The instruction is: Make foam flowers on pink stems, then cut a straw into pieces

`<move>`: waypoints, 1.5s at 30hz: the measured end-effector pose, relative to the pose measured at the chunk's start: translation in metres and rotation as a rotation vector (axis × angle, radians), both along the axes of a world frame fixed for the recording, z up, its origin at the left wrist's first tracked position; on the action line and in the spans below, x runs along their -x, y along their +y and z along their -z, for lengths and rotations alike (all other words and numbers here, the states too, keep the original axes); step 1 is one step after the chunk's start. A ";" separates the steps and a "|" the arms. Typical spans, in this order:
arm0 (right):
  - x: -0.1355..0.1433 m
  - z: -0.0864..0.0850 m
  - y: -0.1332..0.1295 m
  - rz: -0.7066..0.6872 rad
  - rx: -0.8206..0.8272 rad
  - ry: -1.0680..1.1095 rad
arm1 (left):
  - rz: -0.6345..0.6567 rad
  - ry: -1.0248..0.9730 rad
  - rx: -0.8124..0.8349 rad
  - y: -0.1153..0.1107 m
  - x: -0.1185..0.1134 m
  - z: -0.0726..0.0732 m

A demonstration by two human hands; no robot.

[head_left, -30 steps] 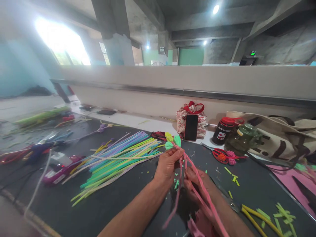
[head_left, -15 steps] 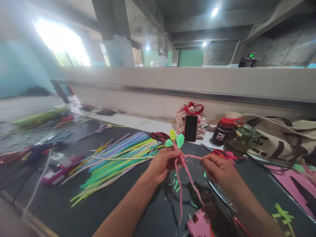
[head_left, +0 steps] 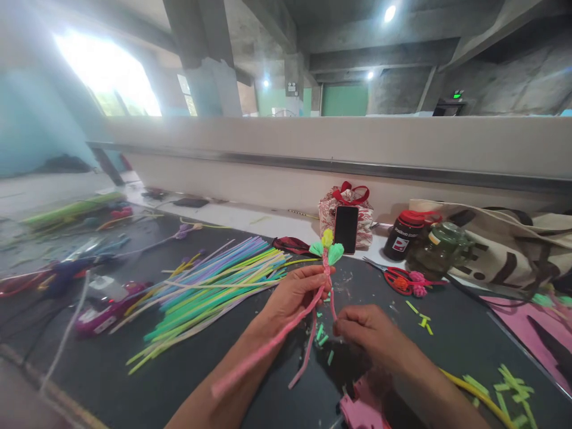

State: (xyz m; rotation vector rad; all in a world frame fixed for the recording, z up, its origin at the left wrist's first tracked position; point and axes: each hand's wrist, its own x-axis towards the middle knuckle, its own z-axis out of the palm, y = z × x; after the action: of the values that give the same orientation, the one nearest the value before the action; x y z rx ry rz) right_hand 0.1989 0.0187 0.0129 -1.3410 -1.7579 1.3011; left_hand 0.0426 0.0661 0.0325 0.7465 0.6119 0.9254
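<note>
In the head view, the left hand (head_left: 295, 290) pinches the fuzzy flower (head_left: 326, 267) in front of the phone (head_left: 346, 229), while the right hand (head_left: 364, 326), fingers curled shut, grips one pink strand (head_left: 333, 307) nearer the wearer than the phone. The step looks like winding strands below the petals (head_left: 335, 254); another turn would call for a steady left pinch.

The flower (head_left: 326, 260) is mint green at its side petals (head_left: 335, 254), yellow at the tip (head_left: 328, 238) and pink down its stems (head_left: 268, 344). The sticks (head_left: 214, 304) run lilac, blue, teal, green and yellow (a few are cream). The pouch (head_left: 365, 223) is white with a red print; the bottle (head_left: 395, 232) black with a red lid (head_left: 411, 218); the tabletop (head_left: 165, 387) dark grey.
</note>
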 end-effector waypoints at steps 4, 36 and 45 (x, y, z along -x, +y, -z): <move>0.001 -0.025 -0.016 -0.064 0.028 0.111 | 0.003 0.030 -0.030 0.002 0.000 0.003; -0.006 -0.013 0.004 0.443 -0.021 0.516 | 0.035 0.444 -0.377 -0.025 -0.018 -0.008; -0.013 -0.016 0.003 0.376 0.072 0.605 | -0.013 0.592 -0.499 -0.019 -0.011 -0.011</move>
State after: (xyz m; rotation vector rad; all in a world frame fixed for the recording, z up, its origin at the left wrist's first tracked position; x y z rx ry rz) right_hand 0.2122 0.0216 0.0290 -1.0878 -1.0057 1.3700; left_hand 0.0531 0.0471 0.0432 1.4942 0.9130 0.8762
